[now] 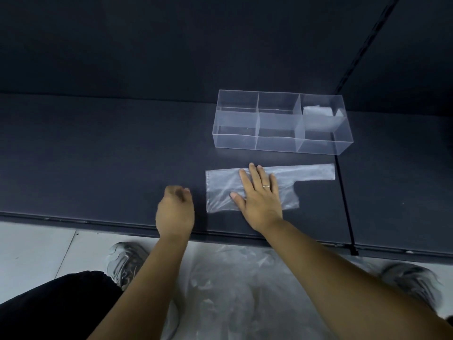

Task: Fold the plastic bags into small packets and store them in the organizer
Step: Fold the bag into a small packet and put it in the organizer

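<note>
A clear plastic bag [306, 174] lies flat on the dark table, folded lengthwise, with its handle strip reaching right. My right hand [261, 195] presses flat on the middle of the bag with straight fingers. My left hand [175, 209] hovers just left of the bag with fingers curled and nothing in it. Behind the bag stands a clear organizer [255, 142] with several compartments. A folded bag packet [318, 116] sits in its far right compartment.
The dark table [98, 155] runs to a front edge near my wrists, with a seam at the right. Below the edge, loose clear plastic bags [240, 290] lie on the pale floor between my two grey shoes.
</note>
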